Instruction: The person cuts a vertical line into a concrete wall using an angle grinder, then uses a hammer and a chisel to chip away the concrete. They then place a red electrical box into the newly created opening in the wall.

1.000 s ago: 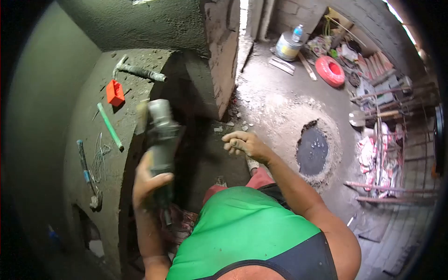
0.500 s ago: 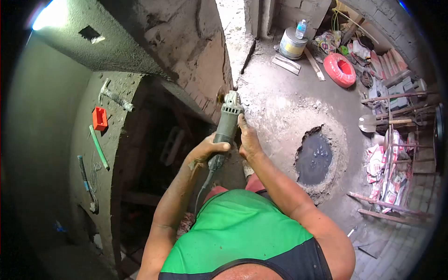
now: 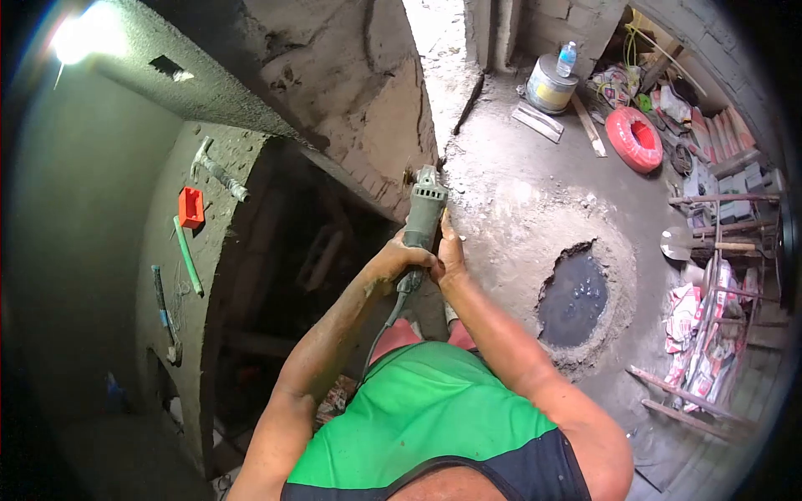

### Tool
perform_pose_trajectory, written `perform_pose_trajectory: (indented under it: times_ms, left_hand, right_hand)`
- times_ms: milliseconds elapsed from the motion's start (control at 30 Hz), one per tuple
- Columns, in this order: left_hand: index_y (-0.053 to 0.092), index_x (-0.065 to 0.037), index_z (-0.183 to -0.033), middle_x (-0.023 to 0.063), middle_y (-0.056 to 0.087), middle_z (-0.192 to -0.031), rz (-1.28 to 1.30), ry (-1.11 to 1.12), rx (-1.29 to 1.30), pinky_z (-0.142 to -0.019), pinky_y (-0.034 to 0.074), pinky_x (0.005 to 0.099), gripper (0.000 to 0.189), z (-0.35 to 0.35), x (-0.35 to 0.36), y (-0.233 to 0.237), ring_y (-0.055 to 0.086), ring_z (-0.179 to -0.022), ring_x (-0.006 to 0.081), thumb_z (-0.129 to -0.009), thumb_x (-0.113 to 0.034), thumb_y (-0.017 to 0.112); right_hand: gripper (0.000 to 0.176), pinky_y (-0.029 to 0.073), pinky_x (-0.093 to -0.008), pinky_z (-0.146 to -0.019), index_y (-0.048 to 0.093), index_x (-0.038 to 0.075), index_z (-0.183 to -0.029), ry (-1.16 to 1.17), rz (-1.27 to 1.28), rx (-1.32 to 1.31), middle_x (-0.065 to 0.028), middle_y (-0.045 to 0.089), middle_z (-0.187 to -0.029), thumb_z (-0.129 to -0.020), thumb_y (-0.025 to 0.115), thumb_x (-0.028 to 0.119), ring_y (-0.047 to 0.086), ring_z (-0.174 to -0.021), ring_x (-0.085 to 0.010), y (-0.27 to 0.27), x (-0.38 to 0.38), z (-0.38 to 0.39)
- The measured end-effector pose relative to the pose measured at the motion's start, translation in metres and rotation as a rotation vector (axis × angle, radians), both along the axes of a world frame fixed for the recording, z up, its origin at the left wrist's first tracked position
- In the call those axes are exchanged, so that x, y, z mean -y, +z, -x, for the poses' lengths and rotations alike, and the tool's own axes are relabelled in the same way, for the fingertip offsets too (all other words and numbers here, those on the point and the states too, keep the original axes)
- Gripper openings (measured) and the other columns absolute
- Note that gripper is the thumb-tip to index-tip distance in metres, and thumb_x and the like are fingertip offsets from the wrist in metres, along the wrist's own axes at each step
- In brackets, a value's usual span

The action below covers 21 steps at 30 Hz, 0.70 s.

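Observation:
Both my hands hold an angle grinder point(image 3: 425, 215), its disc end pointing away from me. My left hand point(image 3: 403, 257) wraps round the rear of the body, thumb across the top. Along the right side of the tool, my right hand point(image 3: 450, 253) grips with its fingers partly hidden. The disc point(image 3: 409, 176) is at the lower edge of a rough plastered wall point(image 3: 380, 125); whether it touches cannot be made out. A power cord point(image 3: 386, 324) runs from the grinder's back down past my left side.
On the ledge at left lie a hammer point(image 3: 219, 171), an orange box point(image 3: 190, 207), a green tube point(image 3: 188, 257) and another hammer point(image 3: 164, 313). A water-filled hole point(image 3: 573, 301) breaks the floor at right. Beyond are a bucket point(image 3: 550, 88), red coiled hose point(image 3: 632, 140), shovel point(image 3: 678, 244) and ladder point(image 3: 710, 321).
The view has shifted, so the surroundings sit further right. My left thumb has slid across the grinder toward my right hand, and both hands sit closer together.

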<state>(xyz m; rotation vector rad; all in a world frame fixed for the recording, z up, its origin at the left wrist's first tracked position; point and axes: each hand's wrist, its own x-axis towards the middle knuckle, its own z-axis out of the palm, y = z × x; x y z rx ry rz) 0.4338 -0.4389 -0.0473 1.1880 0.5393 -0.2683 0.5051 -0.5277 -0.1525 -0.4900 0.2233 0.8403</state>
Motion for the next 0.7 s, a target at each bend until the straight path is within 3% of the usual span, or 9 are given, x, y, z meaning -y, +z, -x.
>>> perform_pose_trajectory:
  times_ms: [133,200,333,433,500,633,700]
  left_hand:
    - [0.05,0.001,-0.123,0.0103,0.063,-0.094,-0.022,-0.037,-0.041,-0.07,0.055,0.032,0.058,0.009,-0.018,-0.001,0.064,-0.079,0.0185,-0.072,-0.013,0.075]
    - [0.052,0.001,-0.12,0.0109,0.064,-0.092,0.189,0.014,-0.035,-0.068,0.056,0.0319,0.053,0.016,-0.031,-0.016,0.065,-0.075,0.0192,-0.073,-0.013,0.074]
    - [0.055,0.002,-0.115,0.0111,0.064,-0.09,0.309,0.079,-0.031,-0.065,0.057,0.0323,0.047,0.024,-0.046,-0.023,0.066,-0.069,0.0202,-0.074,-0.013,0.072]
    - [0.056,0.004,-0.11,0.0118,0.065,-0.087,0.249,0.05,0.013,-0.064,0.058,0.033,0.042,0.021,-0.06,-0.026,0.066,-0.066,0.0213,-0.075,-0.013,0.072]
    - [0.056,0.006,-0.108,0.0127,0.066,-0.084,0.169,-0.084,0.055,-0.065,0.057,0.0332,0.04,0.022,-0.067,-0.033,0.066,-0.067,0.0213,-0.074,-0.011,0.071]
    - [0.057,0.005,-0.107,0.0123,0.066,-0.082,0.231,0.008,0.054,-0.064,0.056,0.0323,0.038,0.023,-0.066,-0.023,0.065,-0.068,0.0207,-0.073,-0.007,0.069]
    - [0.057,0.004,-0.108,0.0111,0.066,-0.082,0.121,-0.055,0.1,-0.066,0.054,0.0316,0.038,0.014,-0.074,-0.018,0.065,-0.069,0.0198,-0.072,-0.005,0.068]
  right_hand:
    - [0.051,0.055,-0.0401,-0.085,0.056,0.006,-0.126,0.012,-0.03,-0.007,-0.0098,0.065,-0.108,-0.103,0.046,0.051,0.066,-0.095,-0.0228,-0.007,-0.014,0.005]
    - [0.052,0.055,-0.0396,-0.084,0.056,0.007,-0.126,0.02,0.001,0.059,-0.0097,0.065,-0.107,-0.102,0.046,0.052,0.066,-0.093,-0.0224,0.003,-0.015,0.006]
    - [0.054,0.057,-0.0385,-0.077,0.056,0.007,-0.124,0.087,0.059,0.159,-0.0097,0.065,-0.101,-0.1,0.049,0.055,0.067,-0.087,-0.0217,0.013,-0.025,0.005]
    - [0.052,0.057,-0.0394,-0.074,0.057,0.007,-0.12,0.007,0.134,0.15,-0.0101,0.065,-0.097,-0.1,0.049,0.055,0.067,-0.083,-0.0224,0.016,-0.044,0.012]
    - [0.051,0.057,-0.0399,-0.074,0.057,0.007,-0.119,-0.051,0.188,0.122,-0.0103,0.065,-0.097,-0.101,0.048,0.054,0.067,-0.082,-0.0229,0.015,-0.05,0.014]
    - [0.048,0.057,-0.0398,-0.075,0.058,0.007,-0.121,-0.045,0.137,0.056,-0.0111,0.065,-0.101,-0.103,0.046,0.05,0.067,-0.084,-0.024,0.019,-0.056,0.011]
    - [0.049,0.057,-0.0403,-0.076,0.057,0.007,-0.123,-0.029,0.14,0.05,-0.0125,0.065,-0.106,-0.103,0.045,0.05,0.067,-0.088,-0.0259,0.009,-0.06,0.006]
